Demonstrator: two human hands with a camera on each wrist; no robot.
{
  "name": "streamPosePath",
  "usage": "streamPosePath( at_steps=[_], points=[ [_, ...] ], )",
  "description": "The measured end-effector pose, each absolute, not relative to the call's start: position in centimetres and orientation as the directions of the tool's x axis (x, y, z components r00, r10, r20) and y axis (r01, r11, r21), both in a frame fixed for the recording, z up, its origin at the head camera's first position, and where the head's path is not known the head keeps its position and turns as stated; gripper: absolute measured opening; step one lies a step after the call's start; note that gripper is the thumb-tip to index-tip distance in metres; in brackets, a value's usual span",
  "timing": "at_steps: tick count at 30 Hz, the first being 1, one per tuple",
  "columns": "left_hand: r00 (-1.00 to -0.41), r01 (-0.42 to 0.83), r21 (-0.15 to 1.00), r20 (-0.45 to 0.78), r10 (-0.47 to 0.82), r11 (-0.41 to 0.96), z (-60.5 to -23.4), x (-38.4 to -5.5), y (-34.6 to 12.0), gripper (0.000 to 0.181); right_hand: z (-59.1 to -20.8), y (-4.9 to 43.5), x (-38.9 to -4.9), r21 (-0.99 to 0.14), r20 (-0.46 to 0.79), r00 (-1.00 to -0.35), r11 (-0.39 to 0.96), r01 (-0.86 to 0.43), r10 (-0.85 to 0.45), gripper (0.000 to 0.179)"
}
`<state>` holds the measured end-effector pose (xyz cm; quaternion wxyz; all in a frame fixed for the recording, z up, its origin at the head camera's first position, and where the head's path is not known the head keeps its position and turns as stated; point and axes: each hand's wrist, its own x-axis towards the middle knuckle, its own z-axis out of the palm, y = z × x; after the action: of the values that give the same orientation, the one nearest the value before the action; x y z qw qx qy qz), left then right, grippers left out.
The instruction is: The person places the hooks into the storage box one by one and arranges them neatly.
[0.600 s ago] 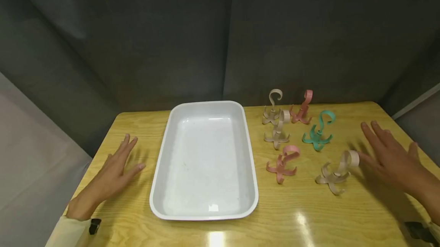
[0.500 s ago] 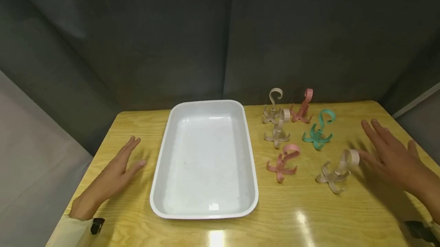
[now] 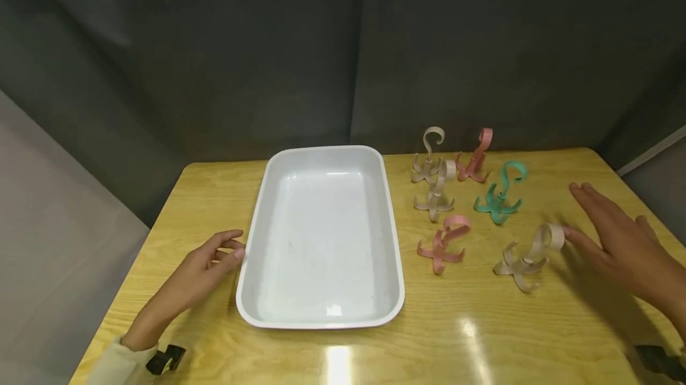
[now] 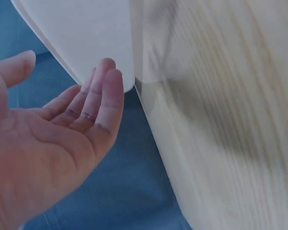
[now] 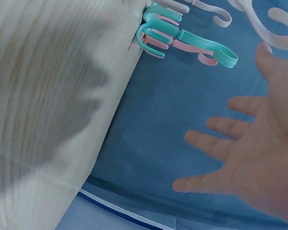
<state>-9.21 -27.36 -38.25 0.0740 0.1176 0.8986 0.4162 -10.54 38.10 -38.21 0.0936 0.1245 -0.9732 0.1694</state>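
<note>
A white rectangular tray (image 3: 327, 248) lies on the table, left of several plastic hooks that stand on curved prongs. At the tray's left rim is my left hand (image 3: 198, 275), its fingers loosely bent and its thumb close to the rim; whether it touches is hard to tell. In the left wrist view its palm holds nothing. Over on the right, my right hand (image 3: 624, 245) hovers with extended fingers and holds nothing. Its thumb is close to the curl of a beige hook (image 3: 520, 266); contact cannot be told. A green hook (image 3: 498, 207) stands farther back.
Left of the beige hook is a pink hook (image 3: 440, 249). Behind it stand a second beige hook (image 3: 434, 199), another beige one (image 3: 427, 169) and a darker pink hook (image 3: 473, 169). A dark curtain (image 3: 268, 63) hangs behind the wooden table (image 3: 418, 343).
My left hand has moved right to the tray's rim, and its fingers have bent. The right hand's fingers have drawn closer together. The whole scene sits slightly higher in the head view.
</note>
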Motion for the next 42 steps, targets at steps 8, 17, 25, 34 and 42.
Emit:
streamPosePath(
  at_steps=[8,17,25,34,42],
  points=[
    [-0.958,0.049,0.787,-0.137,0.252,0.615,-38.2,-8.6,-26.6,0.056,-38.3,37.9,-10.2,-0.303,0.238,-0.950,0.913,-0.273,-0.204,0.074],
    [-0.939,-0.077,0.837,-0.243,0.242,0.541,-37.8,-7.2,-26.2,0.064,-38.4,37.8,-9.8,-0.324,0.223,-0.954,0.908,-0.266,-0.200,0.074],
    [-0.906,-0.159,0.913,-0.286,0.313,0.375,-38.2,-6.9,-26.0,0.070,-38.6,37.8,-9.6,-0.311,0.226,-0.953,0.912,-0.268,-0.203,0.073],
    [-0.904,-0.182,0.933,-0.283,0.321,0.310,-38.4,-6.8,-25.9,0.069,-38.4,37.6,-9.5,-0.316,0.220,-0.956,0.913,-0.258,-0.194,0.070],
    [-0.905,-0.201,0.935,-0.291,0.311,0.293,-38.3,-6.8,-25.9,0.071,-38.0,37.7,-9.3,-0.331,0.252,-0.943,0.897,-0.293,-0.215,0.063]
  ],
)
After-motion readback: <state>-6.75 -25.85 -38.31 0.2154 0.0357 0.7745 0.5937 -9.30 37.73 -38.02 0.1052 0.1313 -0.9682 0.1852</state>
